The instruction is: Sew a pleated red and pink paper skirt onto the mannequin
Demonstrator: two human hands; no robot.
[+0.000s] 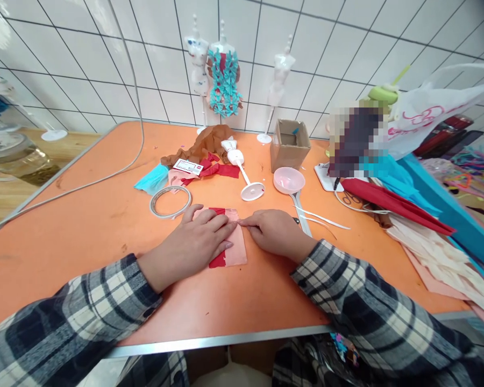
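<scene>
A small rectangle of pink crepe paper or thin cloth (pixel 236 248) with a red strip (pixel 218 260) along its left part lies flat on the table before me. My left hand (pixel 204 235) rests over it, palm down with fingers stretched out, covering its middle. At the upper right edge of the piece is my right hand (pixel 272 232), its fingers curled together and its index fingertip touching that edge. Whether something small is inside the right hand's fingers is hidden. A roll of tape (pixel 151 206) lies just beyond my left hand.
Behind the hands are a tipped mini mannequin (pixel 236 156), brown and red scraps (pixel 213 142), a cardboard box (pixel 283 156) and a pink bowl (pixel 289 180). White strips (pixel 326 219) lie right. A cable (pixel 134 97) crosses the left side; folded fabrics (pixel 431 247) fill the right edge.
</scene>
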